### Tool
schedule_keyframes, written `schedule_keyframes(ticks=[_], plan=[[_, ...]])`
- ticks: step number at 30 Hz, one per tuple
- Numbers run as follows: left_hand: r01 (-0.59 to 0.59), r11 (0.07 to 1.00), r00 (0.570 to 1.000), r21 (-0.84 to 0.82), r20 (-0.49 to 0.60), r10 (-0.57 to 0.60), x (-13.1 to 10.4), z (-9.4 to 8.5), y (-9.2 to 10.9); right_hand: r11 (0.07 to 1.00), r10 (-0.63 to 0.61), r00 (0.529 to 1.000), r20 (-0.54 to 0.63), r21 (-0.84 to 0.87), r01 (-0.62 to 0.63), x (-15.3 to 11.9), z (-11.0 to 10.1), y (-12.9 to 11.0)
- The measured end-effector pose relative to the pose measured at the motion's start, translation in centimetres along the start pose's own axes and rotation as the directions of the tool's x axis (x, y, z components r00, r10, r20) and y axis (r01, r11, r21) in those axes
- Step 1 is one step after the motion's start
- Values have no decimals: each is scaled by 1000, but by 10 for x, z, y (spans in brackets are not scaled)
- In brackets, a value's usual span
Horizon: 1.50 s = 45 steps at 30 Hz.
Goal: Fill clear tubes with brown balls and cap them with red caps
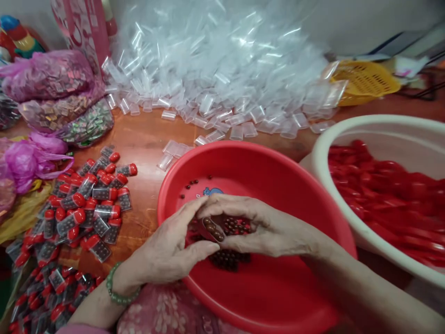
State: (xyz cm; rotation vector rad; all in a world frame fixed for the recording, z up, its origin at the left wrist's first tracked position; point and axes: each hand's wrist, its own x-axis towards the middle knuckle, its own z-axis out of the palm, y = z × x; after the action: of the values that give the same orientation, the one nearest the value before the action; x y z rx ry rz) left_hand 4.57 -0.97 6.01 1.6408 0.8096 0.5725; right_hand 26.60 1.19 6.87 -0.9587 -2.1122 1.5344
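My left hand and my right hand meet over a red basin. Between them they grip a small clear plastic case, its open end showing several brown balls inside. The fingers of both hands curl around it and hide most of its sides. Loose brown balls lie in the basin below, and a few more rest near its far left wall. A green bead bracelet circles my left wrist.
Filled cases with red caps are heaped at the left. Empty clear cases form a big pile at the back. A white tub of red caps stands right. Bags of small pieces sit far left, a yellow basket back right.
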Motion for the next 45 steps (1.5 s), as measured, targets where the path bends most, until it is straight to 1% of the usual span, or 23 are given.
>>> schedule_keyframes(ticks=[2, 5, 7, 9, 11, 15, 19, 22, 25, 26, 28, 31, 35, 37, 39, 40, 42, 44, 45], plan=[[14, 999, 1000, -44, 9, -13, 5, 4, 1, 999, -30, 999, -16, -33, 30, -2, -3, -5], [35, 991, 999, -128, -2, -35, 8, 11, 3, 998, -62, 998, -24, -4, 62, -7, -5, -9], [26, 979, 1000, -201, 3, -26, 9, 14, 4, 998, -33, 999, -34, 50, 35, -11, -6, -10], [18, 967, 1000, -252, 19, -13, 10, 14, 4, 996, 26, 997, -78, 87, -19, -14, -5, -10], [28, 965, 999, -261, 34, -20, 12, 12, 3, 993, 59, 990, -130, 108, -45, -17, -3, -10], [84, 972, 994, -220, 81, -68, 17, 6, 0, 992, 13, 981, -193, 122, 11, -16, 0, -10], [57, 969, 996, -240, 85, -38, 21, 2, -1, 993, -4, 962, -274, 114, 37, -10, 2, -8], [60, 978, 997, -198, 51, -50, 23, -1, -1, 994, -5, 967, -256, 107, 34, -8, 1, -6], [77, 975, 997, -210, 6, -78, 25, -3, -2, 987, 62, 959, -276, 160, -18, -7, 0, -8], [81, 972, 997, -221, 12, -80, 25, -3, -2, 986, 72, 953, -294, 167, -23, -6, -1, -10], [83, 970, 996, -226, 55, -73, 27, -4, -3, 990, 50, 948, -314, 143, -5, -5, -3, -13], [74, 973, 992, -219, 113, -50, 28, -4, -3, 996, 7, 964, -266, 88, 18, -2, -6, -17], [63, 967, 992, -247, 124, -33, 32, -5, -6, 1000, 21, 977, -211, 23, -17, 1, -9, -19], [69, 949, 993, -307, 113, -36, 33, -5, -7, 999, 26, 974, -225, 32, -19, 0, -11, -21], [73, 937, 996, -340, 79, -49, 32, -5, -5, 999, 22, 955, -297, 46, -9, -3, -12, -22], [66, 945, 997, -322, 55, -51, 31, -5, -2, 999, 21, 937, -349, 38, -8, -6, -13, -22], [25, 973, 999, -228, 25, -20, 26, -5, 5, 999, 33, 893, -448, 1, -37, -14, -13, -20], [-40, 991, 999, -127, 30, 44, 21, -4, 11, 994, 77, 862, -500, -28, -105, -26, -11, -15], [-63, 993, 997, -96, 37, 67, 19, -4, 14, 988, 110, 854, -508, -37, -149, -33, -10, -11]])
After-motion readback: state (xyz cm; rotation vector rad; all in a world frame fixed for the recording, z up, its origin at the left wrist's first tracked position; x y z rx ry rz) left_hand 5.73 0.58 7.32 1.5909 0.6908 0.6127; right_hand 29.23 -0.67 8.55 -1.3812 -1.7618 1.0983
